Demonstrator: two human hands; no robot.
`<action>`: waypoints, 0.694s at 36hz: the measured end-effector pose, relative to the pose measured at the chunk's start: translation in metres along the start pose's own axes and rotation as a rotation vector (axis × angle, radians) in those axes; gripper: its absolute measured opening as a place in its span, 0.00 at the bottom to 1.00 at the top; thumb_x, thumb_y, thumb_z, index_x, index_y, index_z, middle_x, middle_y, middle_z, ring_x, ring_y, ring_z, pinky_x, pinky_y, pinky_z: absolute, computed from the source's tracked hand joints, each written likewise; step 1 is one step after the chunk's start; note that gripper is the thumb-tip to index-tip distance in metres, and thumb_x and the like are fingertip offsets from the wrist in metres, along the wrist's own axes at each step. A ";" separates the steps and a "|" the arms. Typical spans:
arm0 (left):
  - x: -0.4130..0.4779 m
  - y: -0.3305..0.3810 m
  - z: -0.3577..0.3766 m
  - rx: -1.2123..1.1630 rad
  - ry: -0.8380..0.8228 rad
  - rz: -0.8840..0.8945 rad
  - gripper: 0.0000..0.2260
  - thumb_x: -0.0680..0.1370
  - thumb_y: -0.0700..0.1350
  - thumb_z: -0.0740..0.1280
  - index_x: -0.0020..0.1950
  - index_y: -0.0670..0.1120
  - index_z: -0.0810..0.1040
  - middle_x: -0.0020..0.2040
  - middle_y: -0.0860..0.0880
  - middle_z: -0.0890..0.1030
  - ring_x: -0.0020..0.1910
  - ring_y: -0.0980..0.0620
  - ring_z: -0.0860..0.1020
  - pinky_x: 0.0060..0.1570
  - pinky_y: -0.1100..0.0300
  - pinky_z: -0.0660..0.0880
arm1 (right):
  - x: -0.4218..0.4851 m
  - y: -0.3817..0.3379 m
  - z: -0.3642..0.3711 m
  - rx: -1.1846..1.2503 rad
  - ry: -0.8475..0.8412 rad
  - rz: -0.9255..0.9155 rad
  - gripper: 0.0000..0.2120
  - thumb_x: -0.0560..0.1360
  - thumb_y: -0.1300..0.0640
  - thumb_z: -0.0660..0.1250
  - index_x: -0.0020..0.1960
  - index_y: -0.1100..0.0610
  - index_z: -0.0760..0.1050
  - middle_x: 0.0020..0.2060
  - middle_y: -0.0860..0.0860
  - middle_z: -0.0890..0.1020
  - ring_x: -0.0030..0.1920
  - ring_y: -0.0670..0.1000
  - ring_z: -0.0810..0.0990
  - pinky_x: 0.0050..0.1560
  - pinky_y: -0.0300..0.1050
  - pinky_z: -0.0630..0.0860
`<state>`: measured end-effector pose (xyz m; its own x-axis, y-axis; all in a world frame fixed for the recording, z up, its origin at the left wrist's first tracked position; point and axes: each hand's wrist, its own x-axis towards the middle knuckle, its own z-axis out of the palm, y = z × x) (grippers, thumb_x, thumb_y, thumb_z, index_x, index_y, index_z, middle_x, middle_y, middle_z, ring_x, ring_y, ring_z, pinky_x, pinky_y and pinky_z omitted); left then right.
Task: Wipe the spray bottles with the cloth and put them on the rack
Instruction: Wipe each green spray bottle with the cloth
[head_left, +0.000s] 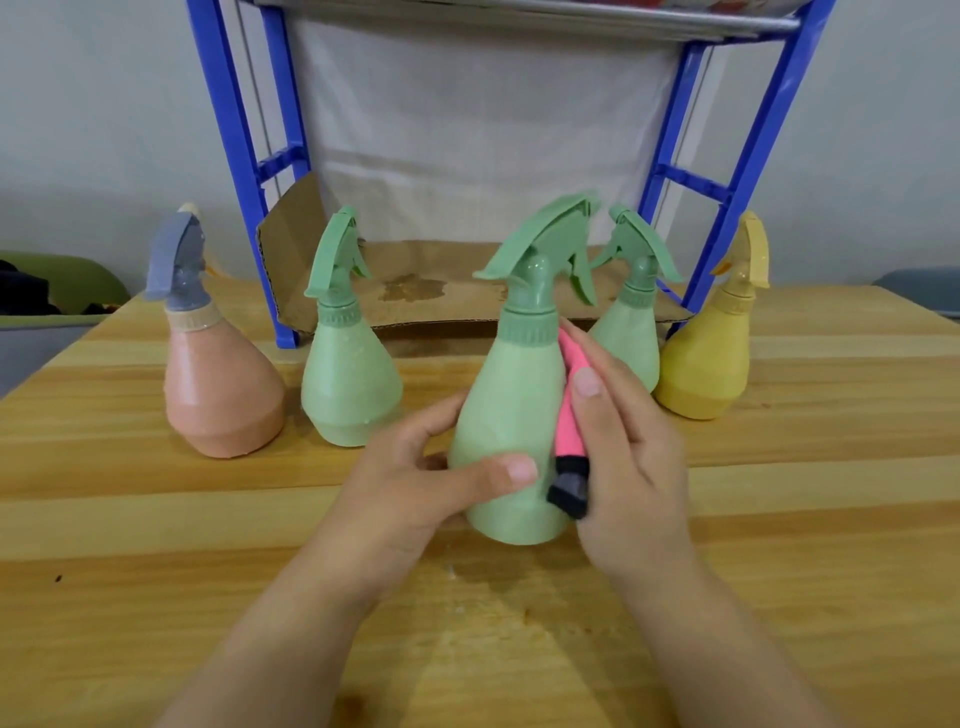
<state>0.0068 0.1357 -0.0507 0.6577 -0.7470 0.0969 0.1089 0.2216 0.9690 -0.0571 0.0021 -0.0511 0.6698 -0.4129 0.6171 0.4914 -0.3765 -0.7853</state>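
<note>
Left hand: grips the low, wide part of the middle green bottle, thumb across the front, fingers curled round the back.
Right hand: pinches the folded pink cloth under the thumb and presses it flat to the bottle's right flank; a black edge sticks out below.
Middle green bottle: upright on the wooden desk, nearest the person, between both hands.
Handling: thin plastic, probably light, though its fill cannot be told; the smooth tapered wall looks slippery, so the broad base or the ribbed collar under the trigger is likely the surest hold.
Cloth: soft and limp, should follow the curve.
Waiting bottles: a pink bottle, a left green bottle, a rear green bottle and a yellow bottle stand behind in a loose row.
Rack: blue frame at the far edge, with stained cardboard at its foot.
</note>
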 end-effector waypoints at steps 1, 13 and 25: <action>0.000 -0.001 0.000 0.013 0.008 0.011 0.26 0.61 0.46 0.76 0.59 0.52 0.80 0.53 0.46 0.84 0.51 0.45 0.83 0.42 0.54 0.80 | -0.001 0.002 0.001 -0.044 -0.014 -0.030 0.19 0.80 0.53 0.54 0.68 0.56 0.72 0.62 0.48 0.79 0.66 0.51 0.75 0.65 0.54 0.72; 0.001 0.001 0.002 -0.158 0.097 0.094 0.33 0.54 0.51 0.81 0.58 0.46 0.81 0.52 0.43 0.84 0.49 0.44 0.83 0.38 0.55 0.79 | 0.006 -0.001 -0.005 0.273 -0.128 0.221 0.16 0.79 0.54 0.55 0.57 0.50 0.79 0.53 0.47 0.84 0.57 0.46 0.80 0.56 0.37 0.75; 0.009 0.001 0.005 -0.300 0.385 0.206 0.20 0.66 0.48 0.71 0.56 0.44 0.79 0.46 0.46 0.83 0.37 0.50 0.82 0.28 0.58 0.76 | -0.016 0.004 0.024 -0.342 -0.151 -0.050 0.34 0.79 0.38 0.47 0.78 0.57 0.48 0.73 0.51 0.58 0.74 0.50 0.58 0.73 0.44 0.56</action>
<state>0.0089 0.1265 -0.0478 0.9080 -0.3971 0.1334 0.1199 0.5516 0.8255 -0.0521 0.0273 -0.0655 0.7368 -0.2694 0.6201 0.3287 -0.6587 -0.6768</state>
